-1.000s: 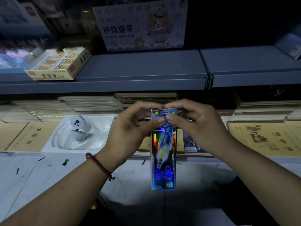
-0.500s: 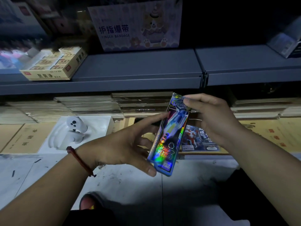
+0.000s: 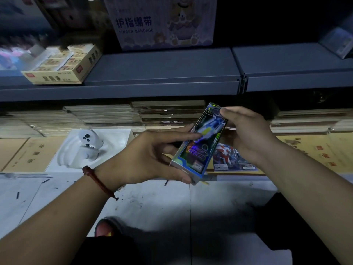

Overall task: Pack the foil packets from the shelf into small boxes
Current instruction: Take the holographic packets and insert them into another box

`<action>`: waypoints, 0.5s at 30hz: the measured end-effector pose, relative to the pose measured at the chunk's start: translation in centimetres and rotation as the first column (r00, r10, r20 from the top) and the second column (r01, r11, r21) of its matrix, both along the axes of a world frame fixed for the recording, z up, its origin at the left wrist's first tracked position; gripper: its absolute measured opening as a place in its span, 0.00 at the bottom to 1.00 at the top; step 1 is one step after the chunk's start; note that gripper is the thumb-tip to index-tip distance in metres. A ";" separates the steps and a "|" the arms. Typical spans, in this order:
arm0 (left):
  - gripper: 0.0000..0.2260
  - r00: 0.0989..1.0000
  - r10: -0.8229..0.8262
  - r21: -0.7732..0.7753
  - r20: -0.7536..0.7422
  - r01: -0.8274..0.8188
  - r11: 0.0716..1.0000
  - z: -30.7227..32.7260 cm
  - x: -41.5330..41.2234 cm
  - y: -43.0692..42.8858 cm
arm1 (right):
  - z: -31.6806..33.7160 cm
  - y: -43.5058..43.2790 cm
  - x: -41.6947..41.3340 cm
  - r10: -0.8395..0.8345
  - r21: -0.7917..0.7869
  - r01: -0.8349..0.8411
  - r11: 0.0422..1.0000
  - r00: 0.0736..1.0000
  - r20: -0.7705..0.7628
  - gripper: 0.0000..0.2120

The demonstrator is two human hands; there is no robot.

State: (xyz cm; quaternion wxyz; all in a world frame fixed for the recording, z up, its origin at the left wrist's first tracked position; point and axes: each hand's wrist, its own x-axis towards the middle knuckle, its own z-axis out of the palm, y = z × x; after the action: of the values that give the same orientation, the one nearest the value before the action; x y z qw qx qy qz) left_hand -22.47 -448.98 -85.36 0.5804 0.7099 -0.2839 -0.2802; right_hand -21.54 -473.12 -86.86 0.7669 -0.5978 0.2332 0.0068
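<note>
A dark red knotted cord bracelet [image 3: 99, 183] is worn behind the left hand [image 3: 145, 157], left of centre; a red shoe tip [image 3: 104, 228] is visible bottom centre.

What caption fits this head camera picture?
Left hand and right hand hold a shiny small box tilted before the shelf.

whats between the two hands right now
Head view: a tilted holographic small box, with the left hand gripping its lower end and the right hand holding its top end.
</note>
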 end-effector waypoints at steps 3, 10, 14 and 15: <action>0.31 0.999 0.037 -0.035 -0.008 -0.037 0.999 0.0 0.5 0.4 | 0.0 -0.3 0.2 -0.015 0.021 0.015 1.000 1.000 -0.005 0.04; 0.37 0.998 0.012 -0.092 -0.064 -0.018 0.996 0.0 0.8 -0.3 | -0.3 -0.1 0.1 -0.066 0.046 0.068 0.997 0.997 -0.034 0.05; 0.36 0.996 0.022 -0.069 -0.083 -0.028 0.997 0.1 0.7 -0.4 | -0.6 0.1 0.0 -0.057 0.059 0.062 0.996 0.995 -0.079 0.05; 0.36 0.995 0.035 -0.066 -0.089 -0.041 0.997 0.1 0.7 -0.3 | -0.6 0.1 -0.1 -0.058 0.067 0.064 0.996 0.995 -0.083 0.05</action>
State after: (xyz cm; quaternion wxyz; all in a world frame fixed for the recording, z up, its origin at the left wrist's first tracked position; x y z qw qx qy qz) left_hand -21.73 -449.26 -85.28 0.6212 0.6822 -0.2538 -0.2903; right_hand -21.66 -473.06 -87.50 0.7771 -0.5625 0.2818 0.0157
